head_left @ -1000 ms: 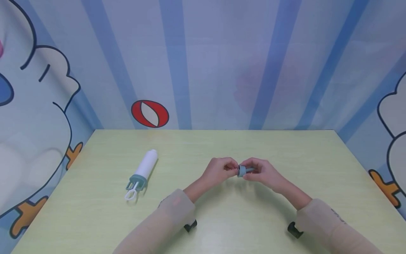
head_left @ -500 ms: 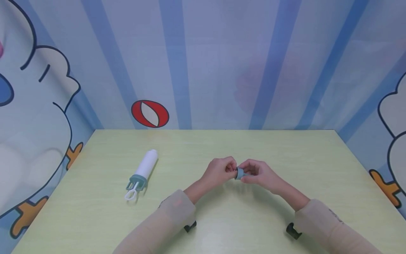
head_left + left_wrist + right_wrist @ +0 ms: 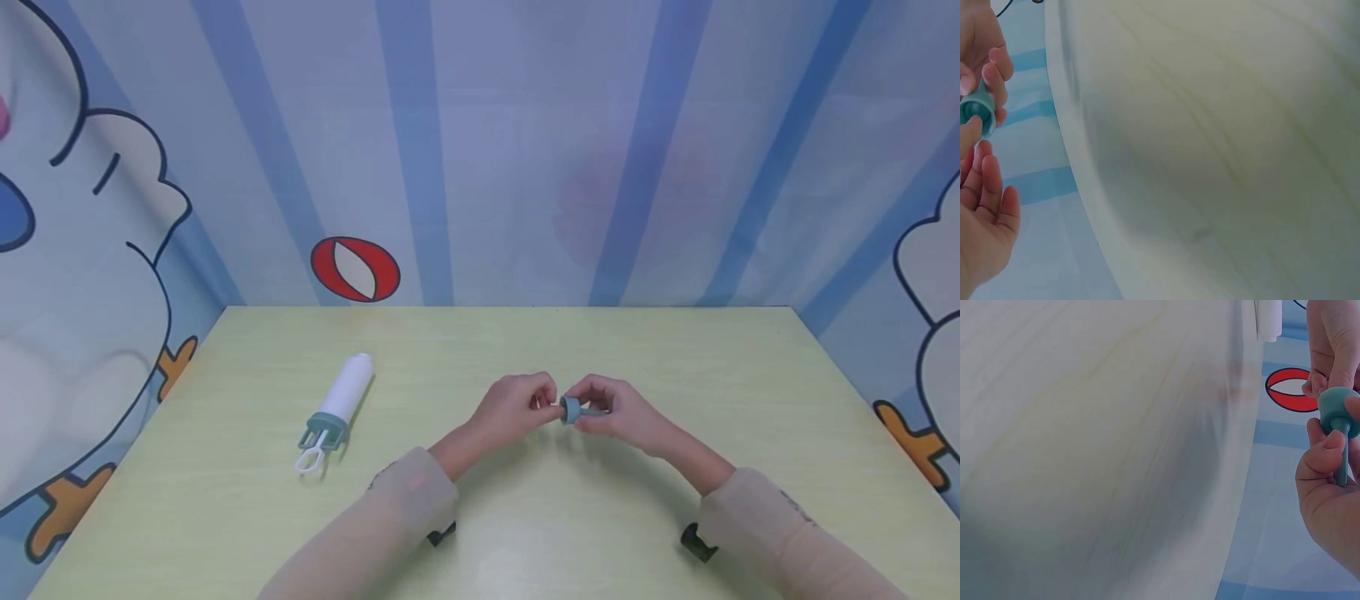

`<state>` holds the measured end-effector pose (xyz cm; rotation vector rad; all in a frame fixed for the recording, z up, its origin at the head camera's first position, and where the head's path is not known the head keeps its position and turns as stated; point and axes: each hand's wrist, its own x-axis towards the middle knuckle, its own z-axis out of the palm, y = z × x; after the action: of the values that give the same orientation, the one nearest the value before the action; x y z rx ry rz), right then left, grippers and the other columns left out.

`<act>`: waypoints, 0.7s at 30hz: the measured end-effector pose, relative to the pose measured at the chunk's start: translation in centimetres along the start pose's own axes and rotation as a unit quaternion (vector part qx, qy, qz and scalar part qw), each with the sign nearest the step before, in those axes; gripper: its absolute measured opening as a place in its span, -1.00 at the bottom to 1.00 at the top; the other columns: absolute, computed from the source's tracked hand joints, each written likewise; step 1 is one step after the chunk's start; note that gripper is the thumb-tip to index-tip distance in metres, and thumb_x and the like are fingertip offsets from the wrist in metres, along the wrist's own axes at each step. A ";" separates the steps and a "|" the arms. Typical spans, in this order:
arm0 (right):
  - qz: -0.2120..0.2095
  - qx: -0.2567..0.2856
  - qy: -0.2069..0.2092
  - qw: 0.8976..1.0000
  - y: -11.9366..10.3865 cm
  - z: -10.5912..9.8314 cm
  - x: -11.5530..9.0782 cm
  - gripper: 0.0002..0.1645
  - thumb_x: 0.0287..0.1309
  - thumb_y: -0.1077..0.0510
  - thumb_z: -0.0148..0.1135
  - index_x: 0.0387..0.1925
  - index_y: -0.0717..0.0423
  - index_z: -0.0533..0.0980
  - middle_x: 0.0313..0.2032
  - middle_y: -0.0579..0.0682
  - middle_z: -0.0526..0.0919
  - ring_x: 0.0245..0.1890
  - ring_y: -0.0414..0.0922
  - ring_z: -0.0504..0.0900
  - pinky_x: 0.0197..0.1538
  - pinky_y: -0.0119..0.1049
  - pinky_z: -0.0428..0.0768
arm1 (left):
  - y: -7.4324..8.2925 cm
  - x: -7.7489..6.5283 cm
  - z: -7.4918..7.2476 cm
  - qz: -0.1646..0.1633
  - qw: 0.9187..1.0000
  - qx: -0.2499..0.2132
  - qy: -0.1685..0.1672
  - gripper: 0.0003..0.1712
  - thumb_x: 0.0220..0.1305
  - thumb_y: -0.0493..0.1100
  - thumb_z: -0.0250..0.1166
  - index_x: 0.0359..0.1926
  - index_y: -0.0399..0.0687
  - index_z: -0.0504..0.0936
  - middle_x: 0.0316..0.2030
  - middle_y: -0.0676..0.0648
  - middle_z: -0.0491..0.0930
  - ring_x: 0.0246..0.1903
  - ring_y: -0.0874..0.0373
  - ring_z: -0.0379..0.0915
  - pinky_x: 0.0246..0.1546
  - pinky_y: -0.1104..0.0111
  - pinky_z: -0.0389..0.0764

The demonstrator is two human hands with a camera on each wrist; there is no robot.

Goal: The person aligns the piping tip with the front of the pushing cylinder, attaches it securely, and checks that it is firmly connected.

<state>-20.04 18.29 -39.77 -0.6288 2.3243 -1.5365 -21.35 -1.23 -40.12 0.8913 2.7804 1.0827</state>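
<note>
Above the right-centre of the table, my right hand (image 3: pixel 622 414) pinches a small teal nozzle (image 3: pixel 571 410), made of a hollow cup with a thin stem. The right wrist view shows the nozzle's rounded back (image 3: pixel 1333 403) and its stem running down between thumb and fingers. My left hand (image 3: pixel 516 407) meets it from the other side, one straight fingertip right at the cup's mouth. In the left wrist view that fingertip covers part of the cup's opening (image 3: pixel 989 115), while the other left fingers curve loosely below it.
A white plunger tube (image 3: pixel 347 392) with a teal collar and a white pull ring lies on the left of the pale yellow-green table (image 3: pixel 465 342). Behind the table rises a blue striped backdrop (image 3: pixel 517 167) with cartoon prints.
Both hands have lowered the nozzle slightly, and it has tilted a little. Since half a second ago the left hand has drawn slightly left, and more of the cup and stem shows.
</note>
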 end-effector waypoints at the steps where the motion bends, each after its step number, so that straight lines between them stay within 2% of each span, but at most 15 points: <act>1: 0.000 -0.003 0.000 1.000 0.0 0.0 0.0 -0.71 -0.01 0.29 0.18 -0.17 0.28 0.44 -0.31 0.10 0.52 -0.53 -0.24 0.43 -0.44 -0.39 0.46 | -0.1 -0.1 -0.1 0.000 1.000 0.002 -0.003 -0.83 0.07 -0.04 0.26 -0.46 0.05 0.44 -0.53 0.13 0.52 -0.55 0.34 0.35 -0.52 0.57 0.36; 6: 0.001 -0.020 -0.001 1.000 0.1 -0.1 0.1 -0.71 -0.02 0.30 0.17 -0.18 0.26 0.44 -0.31 0.10 0.51 -0.48 -0.19 0.44 -0.40 -0.39 0.47 | -1.0 -0.4 -1.0 -0.012 0.999 0.014 -0.030 -0.82 0.04 -0.02 0.28 -0.41 0.05 0.47 -0.50 0.15 0.50 -0.52 0.32 0.35 -0.50 0.57 0.37; 13: -0.006 -0.042 -0.003 0.999 0.6 -0.2 0.4 -0.70 -0.05 0.31 0.20 -0.19 0.27 0.45 -0.32 0.10 0.50 -0.43 -0.16 0.43 -0.39 -0.41 0.46 | -2.3 -1.4 -2.9 -0.033 0.997 0.027 -0.066 -0.77 0.06 -0.04 0.27 -0.26 -0.01 0.55 -0.41 0.14 0.53 -0.38 0.30 0.40 -0.33 0.51 0.43; 18: -0.010 -0.044 -0.007 0.999 0.8 -0.2 0.4 -0.69 -0.06 0.31 0.21 -0.19 0.29 0.45 -0.31 0.08 0.50 -0.42 -0.19 0.44 -0.38 -0.43 0.45 | -4.0 -2.1 -4.6 -0.037 0.996 0.023 -0.074 -0.72 0.07 -0.07 0.26 -0.18 -0.05 0.57 -0.26 0.06 0.57 -0.20 0.16 0.44 -0.13 0.34 0.44; 21: -0.011 -0.046 -0.011 0.999 0.9 -0.2 0.4 -0.69 -0.06 0.30 0.21 -0.19 0.28 0.45 -0.31 0.05 0.50 -0.41 -0.19 0.44 -0.38 -0.42 0.46 | -5.1 -2.6 -5.9 -0.049 0.996 0.021 -0.067 -0.69 0.07 -0.07 0.27 -0.14 -0.04 0.57 -0.17 0.02 0.56 -0.08 0.09 0.41 -0.02 0.24 0.40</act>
<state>-20.68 18.53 -40.51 -0.6909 2.3903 -1.4326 -23.10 -9.26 -39.30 0.7892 2.7142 0.9197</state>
